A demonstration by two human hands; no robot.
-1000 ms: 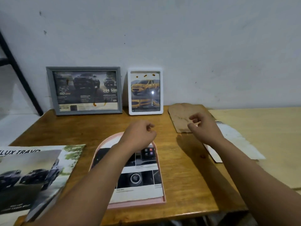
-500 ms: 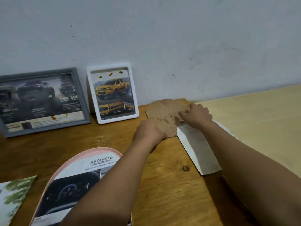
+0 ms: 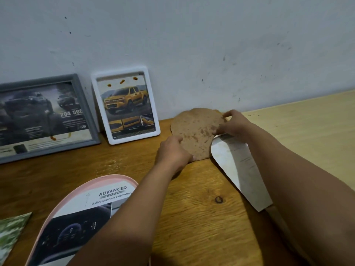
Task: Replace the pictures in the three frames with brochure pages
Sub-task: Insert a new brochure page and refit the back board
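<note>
Head view, both hands on the arch-shaped brown fibreboard backing panel (image 3: 196, 129) lying flat at the wall, left hand (image 3: 172, 152) curled on its near-left edge, right hand (image 3: 233, 124) pinching its right edge — white arch-cut paper (image 3: 238, 166) just beside, pink arched frame (image 3: 63, 206) holding a brochure page (image 3: 92, 208).

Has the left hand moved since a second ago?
Yes. The left hand left the pink frame and went forward to the brown backing board near the wall.
</note>
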